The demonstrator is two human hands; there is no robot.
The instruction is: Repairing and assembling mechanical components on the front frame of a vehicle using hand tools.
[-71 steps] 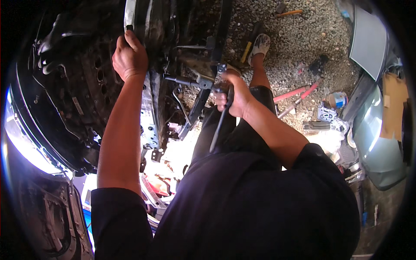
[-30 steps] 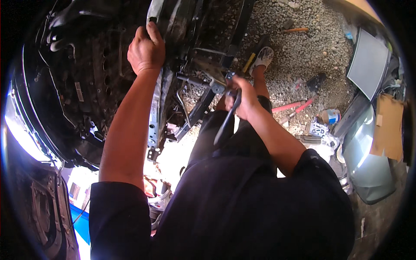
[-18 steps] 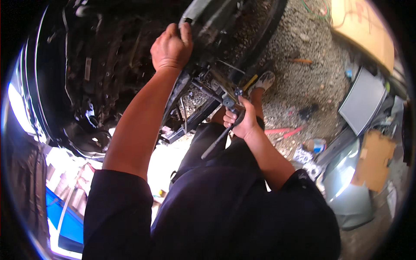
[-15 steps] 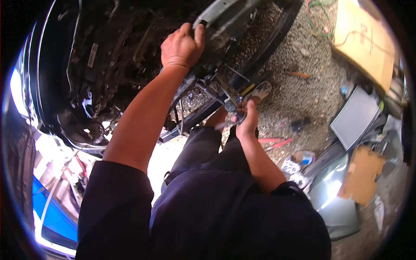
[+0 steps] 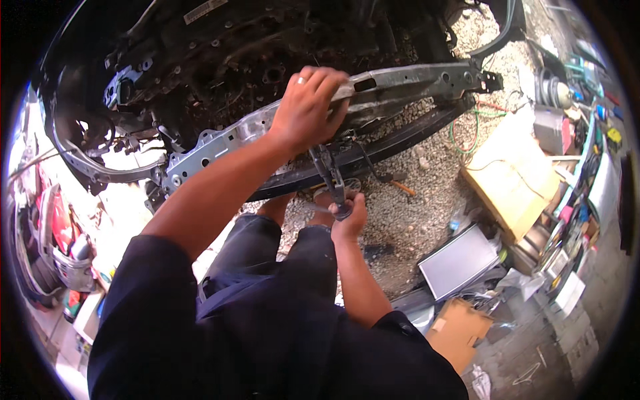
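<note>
Across the upper middle of the frame a long grey metal crossbeam point(image 5: 400, 83) runs from lower left to upper right, its long axis rising toward the right edge, with a black bar point(image 5: 393, 143) lying just beneath it along much the same line. The left hand point(image 5: 308, 107) sits on top of the crossbeam near its middle, fingers point(image 5: 327, 79) wrapped over its upper edge and closed on it. Straight below, in the centre of the frame, the right hand point(image 5: 348, 219) is curled shut around the lower end of a dark hand tool point(image 5: 331, 175), whose long axis stands nearly upright and points up toward the underside of the beam. The tool's upper end lies just under the left hand, so both hands stand close together, the left above. Grey gravel ground point(image 5: 427, 200) lies beyond.
</note>
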